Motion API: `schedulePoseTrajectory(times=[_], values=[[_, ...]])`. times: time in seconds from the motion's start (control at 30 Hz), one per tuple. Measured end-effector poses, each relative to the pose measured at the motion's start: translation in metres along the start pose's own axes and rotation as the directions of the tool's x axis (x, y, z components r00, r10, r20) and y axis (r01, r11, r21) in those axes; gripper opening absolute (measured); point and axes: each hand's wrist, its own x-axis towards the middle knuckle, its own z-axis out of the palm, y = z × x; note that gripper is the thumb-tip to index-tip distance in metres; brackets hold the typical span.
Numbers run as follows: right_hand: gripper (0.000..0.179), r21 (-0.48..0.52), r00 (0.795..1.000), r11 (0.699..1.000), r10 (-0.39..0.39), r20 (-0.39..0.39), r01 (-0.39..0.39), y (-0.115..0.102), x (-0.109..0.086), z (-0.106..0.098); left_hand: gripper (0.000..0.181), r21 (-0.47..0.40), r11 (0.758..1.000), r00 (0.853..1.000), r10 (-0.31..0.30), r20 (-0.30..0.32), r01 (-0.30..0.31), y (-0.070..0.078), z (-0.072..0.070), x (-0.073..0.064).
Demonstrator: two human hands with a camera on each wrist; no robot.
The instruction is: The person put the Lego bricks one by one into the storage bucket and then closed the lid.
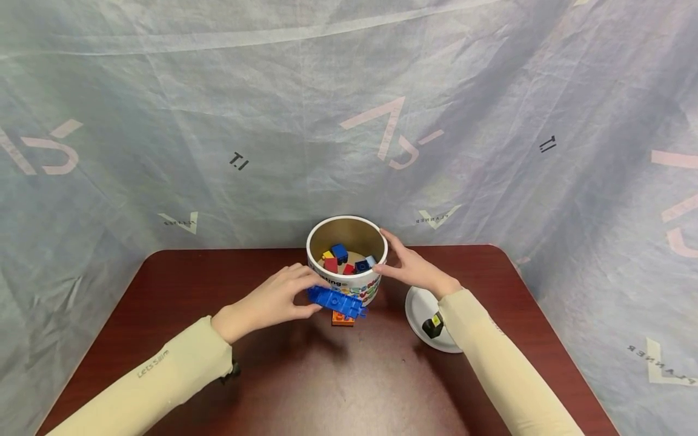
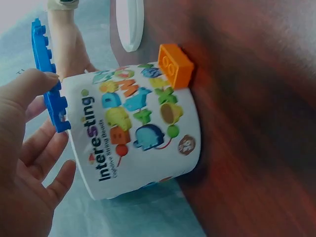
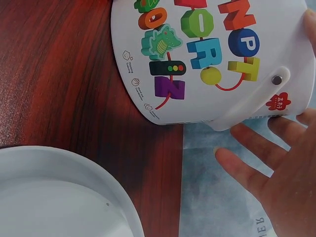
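My left hand [image 1: 280, 297] pinches a long blue toy-block base [image 1: 337, 301] between thumb and fingers, just in front of the white bucket [image 2: 136, 131]. In the left wrist view, the blue base's knobbed edge shows at the bucket's rim. My right hand [image 1: 411, 266] touches the bucket's right side with its fingers spread and fairly straight, near the white handle [image 3: 252, 103]. Inside the bucket lie several toy blocks, among them a red block [image 1: 330, 264] and a blue block [image 1: 339, 252]. An orange block [image 2: 176, 65] sits on the table against the bucket's front.
A white plate [image 3: 64, 197] stands right of the bucket, partly under my right sleeve in the head view. On it lies a black block with a yellow part [image 1: 433, 326]. Grey cloth [image 1: 305, 109] hangs behind the dark red wooden table [image 1: 262, 387].
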Motion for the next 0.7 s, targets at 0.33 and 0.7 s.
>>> schedulePoseTrajectory(times=[0.33, 0.7], values=[[0.098, 0.017, 1.000, 1.000, -0.003, 0.003, 0.003, 0.000, 0.000, 0.000, 0.038, 0.037, 0.999, 0.999, 0.004, -0.037, -0.002, -0.009, -0.021, 0.022], [0.098, 0.004, 1.000, 1.000, -0.012, -0.009, 0.012, 0.002, 0.001, 0.002, 0.040, 0.009, 0.999, 0.995, -0.043, -0.088, 0.044, -0.024, -0.027, 0.042]])
